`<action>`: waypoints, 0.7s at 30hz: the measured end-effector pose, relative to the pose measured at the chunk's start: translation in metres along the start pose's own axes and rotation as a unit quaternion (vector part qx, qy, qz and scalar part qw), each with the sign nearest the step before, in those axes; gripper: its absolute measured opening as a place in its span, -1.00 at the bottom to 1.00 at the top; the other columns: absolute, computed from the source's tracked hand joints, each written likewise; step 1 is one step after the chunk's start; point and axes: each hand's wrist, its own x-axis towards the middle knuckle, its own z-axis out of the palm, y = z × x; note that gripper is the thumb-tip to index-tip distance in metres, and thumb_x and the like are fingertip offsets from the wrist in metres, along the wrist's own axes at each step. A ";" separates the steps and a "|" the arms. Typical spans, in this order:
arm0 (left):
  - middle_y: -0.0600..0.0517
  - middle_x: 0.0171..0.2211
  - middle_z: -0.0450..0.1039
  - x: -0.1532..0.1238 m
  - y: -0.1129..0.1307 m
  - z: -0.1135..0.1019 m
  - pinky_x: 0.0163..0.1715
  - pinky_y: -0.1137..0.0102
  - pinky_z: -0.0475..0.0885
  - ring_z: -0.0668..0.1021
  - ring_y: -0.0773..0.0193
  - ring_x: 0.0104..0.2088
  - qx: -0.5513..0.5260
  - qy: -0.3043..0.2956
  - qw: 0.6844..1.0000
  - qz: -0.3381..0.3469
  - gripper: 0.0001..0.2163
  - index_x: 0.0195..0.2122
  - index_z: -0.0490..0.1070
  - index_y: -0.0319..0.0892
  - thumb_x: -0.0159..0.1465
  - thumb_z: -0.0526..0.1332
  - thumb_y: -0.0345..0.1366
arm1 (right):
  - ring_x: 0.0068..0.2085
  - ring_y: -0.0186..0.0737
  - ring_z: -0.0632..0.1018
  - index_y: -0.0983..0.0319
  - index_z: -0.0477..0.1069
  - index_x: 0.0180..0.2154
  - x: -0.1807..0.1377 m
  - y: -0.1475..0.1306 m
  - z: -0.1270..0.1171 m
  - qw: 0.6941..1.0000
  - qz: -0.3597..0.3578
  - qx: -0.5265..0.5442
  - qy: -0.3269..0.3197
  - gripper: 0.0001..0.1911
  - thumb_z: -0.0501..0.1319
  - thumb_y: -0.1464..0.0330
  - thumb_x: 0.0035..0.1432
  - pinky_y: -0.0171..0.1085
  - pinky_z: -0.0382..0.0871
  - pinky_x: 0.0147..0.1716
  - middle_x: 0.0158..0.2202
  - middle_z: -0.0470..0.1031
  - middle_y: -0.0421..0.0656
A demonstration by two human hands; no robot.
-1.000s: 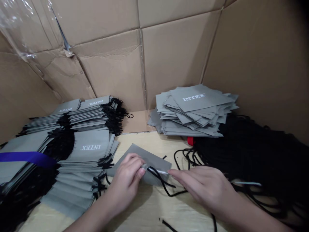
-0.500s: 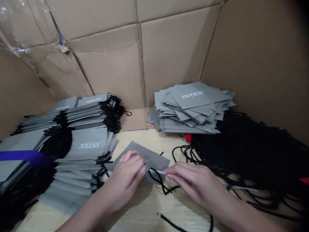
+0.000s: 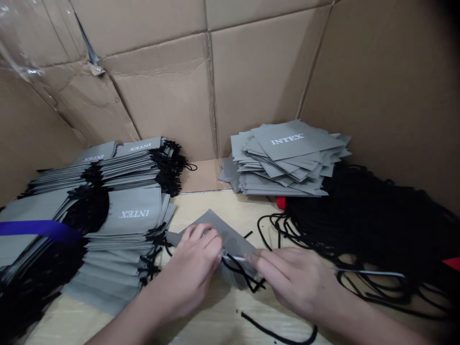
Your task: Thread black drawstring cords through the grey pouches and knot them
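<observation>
A grey fabric pouch (image 3: 226,239) lies on the light wooden table in front of me. My left hand (image 3: 194,268) is closed, pinching the pouch's near edge. My right hand (image 3: 291,282) is closed on a thin metal threading tool (image 3: 235,258) whose tip sits at the pouch's edge, right beside my left fingers. A black cord (image 3: 247,278) loops from the tool across the table below the pouch.
Stacks of corded grey INTEX pouches (image 3: 132,215) fill the left, with a purple strap (image 3: 39,229) across them. A pile of uncorded pouches (image 3: 283,158) sits at the back right. Loose black cords (image 3: 370,220) heap on the right. Cardboard walls (image 3: 251,76) surround everything.
Both hands stayed pinched together at the pouch's edge. The pouch's near corner has bunched up and the black cord loop has shifted slightly right and toward me.
</observation>
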 end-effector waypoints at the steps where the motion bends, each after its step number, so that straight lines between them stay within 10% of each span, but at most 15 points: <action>1: -0.01 -0.27 0.31 0.001 0.001 0.002 -0.06 0.16 0.18 0.27 0.13 -0.11 0.014 0.002 1.000 0.001 -0.83 -0.35 0.19 -0.15 0.29 -0.11 -0.49 | -0.57 -0.33 0.39 0.31 0.36 -0.29 0.001 -0.002 0.000 1.000 -0.001 -0.007 0.002 -0.76 -0.06 0.56 0.21 -0.31 0.12 -0.58 -0.52 0.46 -0.19; 21: -0.02 -0.40 0.27 0.008 -0.015 0.015 -0.41 0.27 0.17 0.26 0.16 -0.38 0.223 0.068 0.972 0.018 -0.83 -0.42 0.23 -0.18 0.29 -0.07 -0.41 | -0.56 -0.32 0.42 0.24 0.44 -0.38 -0.002 0.014 0.003 0.993 0.110 0.032 -0.038 -0.72 -0.02 0.54 0.18 -0.31 0.15 -0.53 -0.59 0.44 -0.22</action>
